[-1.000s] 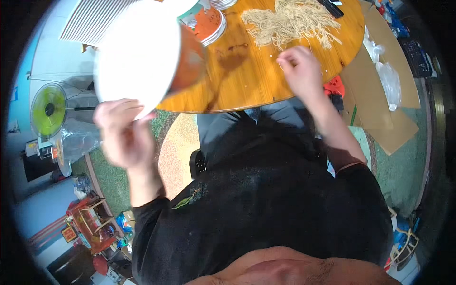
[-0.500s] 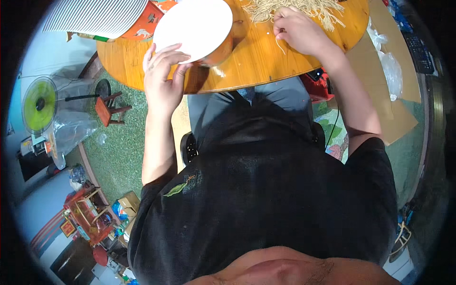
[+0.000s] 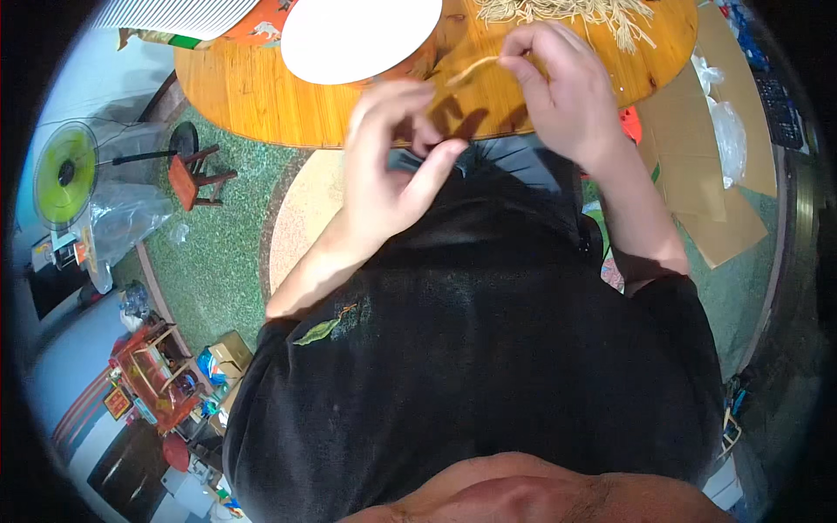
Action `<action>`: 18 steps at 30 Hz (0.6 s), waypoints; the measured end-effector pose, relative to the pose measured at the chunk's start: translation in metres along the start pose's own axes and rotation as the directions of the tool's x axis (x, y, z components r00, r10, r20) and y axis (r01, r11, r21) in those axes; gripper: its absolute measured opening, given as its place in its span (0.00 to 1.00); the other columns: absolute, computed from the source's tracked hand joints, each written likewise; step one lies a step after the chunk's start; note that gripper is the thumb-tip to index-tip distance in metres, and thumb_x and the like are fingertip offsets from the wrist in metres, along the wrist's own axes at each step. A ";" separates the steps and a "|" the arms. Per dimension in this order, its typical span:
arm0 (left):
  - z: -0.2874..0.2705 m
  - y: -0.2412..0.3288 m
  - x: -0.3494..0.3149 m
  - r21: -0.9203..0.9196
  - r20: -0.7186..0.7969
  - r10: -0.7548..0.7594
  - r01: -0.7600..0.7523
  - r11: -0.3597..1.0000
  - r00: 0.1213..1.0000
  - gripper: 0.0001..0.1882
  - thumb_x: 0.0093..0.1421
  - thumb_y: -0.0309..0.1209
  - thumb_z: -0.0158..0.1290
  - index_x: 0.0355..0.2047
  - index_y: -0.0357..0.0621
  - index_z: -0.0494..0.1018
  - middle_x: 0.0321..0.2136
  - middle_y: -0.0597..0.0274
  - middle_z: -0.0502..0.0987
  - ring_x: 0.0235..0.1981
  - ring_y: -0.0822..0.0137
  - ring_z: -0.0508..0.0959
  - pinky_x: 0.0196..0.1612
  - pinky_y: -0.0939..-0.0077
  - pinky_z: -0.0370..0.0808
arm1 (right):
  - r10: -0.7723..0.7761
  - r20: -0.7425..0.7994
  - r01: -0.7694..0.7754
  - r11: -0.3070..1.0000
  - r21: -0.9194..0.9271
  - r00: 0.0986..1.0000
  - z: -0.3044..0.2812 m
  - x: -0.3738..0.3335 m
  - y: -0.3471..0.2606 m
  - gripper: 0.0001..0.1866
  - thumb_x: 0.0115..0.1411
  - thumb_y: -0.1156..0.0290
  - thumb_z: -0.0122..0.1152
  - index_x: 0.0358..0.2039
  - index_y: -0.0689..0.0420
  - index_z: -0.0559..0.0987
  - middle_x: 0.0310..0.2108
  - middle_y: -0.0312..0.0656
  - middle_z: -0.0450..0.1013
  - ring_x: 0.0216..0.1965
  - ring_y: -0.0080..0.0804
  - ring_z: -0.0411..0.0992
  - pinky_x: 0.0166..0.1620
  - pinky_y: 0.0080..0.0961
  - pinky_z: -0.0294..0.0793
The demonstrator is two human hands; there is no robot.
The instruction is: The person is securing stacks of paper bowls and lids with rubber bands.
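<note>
My right hand (image 3: 571, 96) is above the wooden table (image 3: 253, 100), thumb and forefinger pinched on one end of a short tan cord (image 3: 472, 69). The cord's free end hangs toward my left hand (image 3: 384, 166), which is apart from it near the table's front edge. That hand is slightly blurred, its fingers curved and thumb spread, with nothing seen in it. Beyond it lies a white round disc (image 3: 357, 39), on top of something orange that is mostly hidden. A loose heap of tan cords (image 3: 575, 10) lies at the table's far side.
A stack of white ridged sheets (image 3: 179, 16) and an orange printed box (image 3: 261, 28) stand at the far left. Flattened cardboard (image 3: 697, 166) with plastic bags lies right of the table. A small red stool (image 3: 185, 181) and a green fan (image 3: 65, 172) stand left.
My left hand has left the white disc's edge and moved right and nearer to me. My right hand has lifted the cord away from the heap, toward the left hand.
</note>
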State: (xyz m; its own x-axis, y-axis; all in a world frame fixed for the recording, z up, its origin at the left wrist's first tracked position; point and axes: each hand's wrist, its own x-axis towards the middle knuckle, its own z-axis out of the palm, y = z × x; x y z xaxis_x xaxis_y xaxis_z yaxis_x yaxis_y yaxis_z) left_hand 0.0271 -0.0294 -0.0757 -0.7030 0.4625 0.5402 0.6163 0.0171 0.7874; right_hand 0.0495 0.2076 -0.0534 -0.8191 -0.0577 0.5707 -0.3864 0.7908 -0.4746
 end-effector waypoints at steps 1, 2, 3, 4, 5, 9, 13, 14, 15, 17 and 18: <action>0.008 0.001 0.001 -0.120 0.038 -0.170 0.173 0.978 0.985 0.25 0.59 0.21 0.65 0.55 0.32 0.70 0.51 0.54 0.75 0.30 0.76 0.76 0.34 0.83 0.74 | 0.003 -0.003 -0.003 0.998 0.064 1.000 0.001 -0.002 -0.009 0.06 0.62 0.75 0.63 0.37 0.61 0.77 0.34 0.45 0.76 0.39 0.46 0.76 0.44 0.35 0.75; 0.015 0.002 0.002 -0.232 0.098 -0.326 0.340 0.911 0.940 0.25 0.61 0.21 0.64 0.57 0.33 0.69 0.52 0.55 0.75 0.30 0.78 0.75 0.34 0.84 0.74 | 0.008 -0.007 -0.007 0.992 0.125 1.000 0.003 -0.003 -0.015 0.06 0.62 0.74 0.64 0.37 0.61 0.77 0.34 0.44 0.77 0.38 0.46 0.76 0.43 0.34 0.75; 0.020 0.001 0.002 -0.413 0.151 -0.483 0.499 0.762 0.863 0.23 0.65 0.23 0.61 0.59 0.34 0.69 0.48 0.61 0.78 0.30 0.80 0.76 0.34 0.85 0.74 | -0.048 -0.069 0.057 0.989 0.139 0.996 0.006 -0.002 -0.018 0.05 0.61 0.75 0.65 0.36 0.61 0.78 0.32 0.44 0.77 0.36 0.45 0.76 0.42 0.32 0.75; 0.021 -0.003 0.003 -0.413 0.148 -0.487 0.502 0.760 0.861 0.23 0.65 0.23 0.61 0.59 0.34 0.69 0.48 0.61 0.78 0.30 0.80 0.76 0.34 0.85 0.74 | -0.048 -0.066 0.057 0.988 0.143 0.997 0.008 -0.005 -0.019 0.05 0.61 0.75 0.65 0.36 0.61 0.78 0.32 0.44 0.77 0.36 0.45 0.76 0.42 0.32 0.75; 0.021 -0.007 0.005 -0.403 0.192 -0.487 0.521 0.752 0.852 0.21 0.67 0.24 0.60 0.59 0.34 0.70 0.45 0.63 0.80 0.31 0.80 0.77 0.35 0.85 0.75 | -0.025 -0.059 0.035 0.984 0.175 0.998 0.009 -0.008 -0.018 0.05 0.60 0.75 0.66 0.35 0.61 0.79 0.31 0.44 0.77 0.36 0.45 0.76 0.41 0.32 0.75; 0.020 -0.009 0.004 -0.399 0.203 -0.512 0.548 0.735 0.834 0.12 0.70 0.27 0.56 0.51 0.33 0.77 0.34 0.65 0.84 0.30 0.79 0.79 0.32 0.86 0.77 | 0.001 -0.071 0.012 0.983 0.185 0.997 0.014 -0.017 -0.020 0.05 0.58 0.71 0.67 0.31 0.57 0.79 0.28 0.41 0.76 0.34 0.44 0.76 0.41 0.38 0.73; 0.008 -0.008 -0.001 -0.315 0.231 -0.570 0.615 0.723 0.788 0.12 0.73 0.28 0.52 0.51 0.33 0.79 0.35 0.60 0.85 0.29 0.77 0.80 0.33 0.84 0.77 | -0.102 -0.086 0.111 0.987 0.113 0.991 0.007 -0.017 -0.022 0.05 0.57 0.72 0.67 0.30 0.57 0.79 0.28 0.41 0.77 0.34 0.43 0.77 0.41 0.37 0.73; 0.005 -0.010 -0.005 -0.314 0.227 -0.569 0.612 0.725 0.790 0.12 0.73 0.28 0.52 0.51 0.33 0.79 0.35 0.60 0.85 0.29 0.77 0.80 0.33 0.84 0.77 | -0.117 -0.058 0.123 0.988 0.096 0.991 0.007 -0.020 -0.022 0.05 0.56 0.72 0.68 0.30 0.56 0.79 0.28 0.41 0.77 0.34 0.42 0.77 0.42 0.37 0.73; 0.003 -0.012 -0.010 -0.312 0.228 -0.560 0.604 0.733 0.797 0.12 0.73 0.29 0.53 0.50 0.33 0.79 0.34 0.62 0.84 0.27 0.79 0.79 0.32 0.85 0.78 | -0.133 -0.031 0.135 0.988 0.079 0.991 0.008 -0.022 -0.023 0.05 0.55 0.72 0.68 0.30 0.55 0.79 0.28 0.40 0.77 0.34 0.42 0.77 0.43 0.37 0.72; -0.001 -0.010 -0.015 -0.254 0.189 -0.595 0.624 0.739 0.781 0.13 0.72 0.32 0.54 0.45 0.33 0.81 0.29 0.66 0.83 0.25 0.80 0.78 0.30 0.84 0.77 | -0.151 0.010 0.149 0.986 0.078 0.989 0.010 -0.024 -0.027 0.06 0.55 0.72 0.68 0.32 0.55 0.79 0.28 0.40 0.77 0.35 0.42 0.77 0.44 0.37 0.72; -0.006 -0.008 -0.015 -0.252 0.182 -0.595 0.622 0.742 0.783 0.13 0.72 0.32 0.54 0.45 0.33 0.81 0.29 0.66 0.83 0.25 0.80 0.78 0.30 0.84 0.77 | -0.163 0.053 0.159 0.984 0.076 0.985 0.011 -0.026 -0.031 0.07 0.55 0.71 0.69 0.34 0.54 0.79 0.29 0.39 0.77 0.35 0.42 0.77 0.46 0.37 0.72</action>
State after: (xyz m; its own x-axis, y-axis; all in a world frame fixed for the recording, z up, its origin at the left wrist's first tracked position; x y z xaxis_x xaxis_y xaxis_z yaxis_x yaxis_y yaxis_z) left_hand 0.0312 -0.0418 -0.0882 -0.8522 0.5137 -0.0992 -0.0693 0.0771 0.9946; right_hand 0.0775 0.1780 -0.0610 -0.7667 -0.2182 0.6038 -0.5424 0.7233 -0.4273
